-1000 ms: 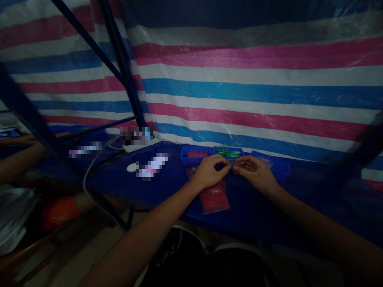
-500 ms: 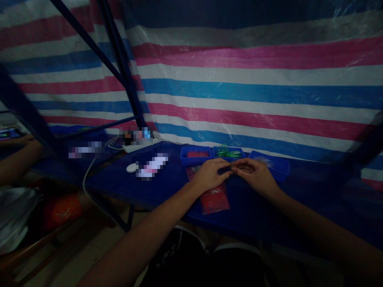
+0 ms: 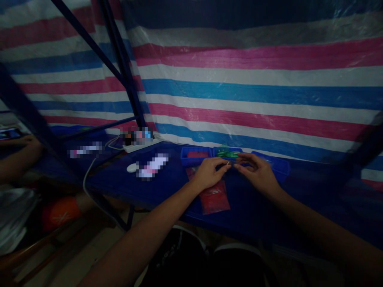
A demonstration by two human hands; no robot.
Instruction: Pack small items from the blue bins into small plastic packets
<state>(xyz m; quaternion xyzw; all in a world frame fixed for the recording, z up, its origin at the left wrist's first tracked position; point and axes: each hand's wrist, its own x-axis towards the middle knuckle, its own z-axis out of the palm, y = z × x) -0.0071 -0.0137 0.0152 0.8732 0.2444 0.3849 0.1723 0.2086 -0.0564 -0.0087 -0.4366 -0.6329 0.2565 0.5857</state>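
Observation:
Over the blue table, my left hand [image 3: 210, 172] is closed in a pinch. A tiny pale tip shows between its thumb and forefinger, too small to name. Just right of it, my right hand [image 3: 261, 173] has thumb and fingers apart, with nothing visible between them. A clear bag with red contents [image 3: 214, 199] lies flat beneath my left hand and wrist, partly covered by them. Behind the hands stand a blue bin [image 3: 196, 161] with red contents and a second blue bin [image 3: 215, 151] with green pieces. The third blue bin [image 3: 283, 169] is partly hidden by my right hand.
A round white object [image 3: 132, 168] and a blurred-out bright item [image 3: 153, 166] lie to the left. Farther back is a white power strip [image 3: 140, 145] with cables. Blue metal frame bars [image 3: 127, 85] rise at left, with another person's arm [image 3: 20, 157] beyond. Striped sheeting [image 3: 254, 91] hangs behind.
My hands have come apart slightly; the right hand's fingers have spread and moved away from the left. A small pale tip now shows in the left hand's pinch.

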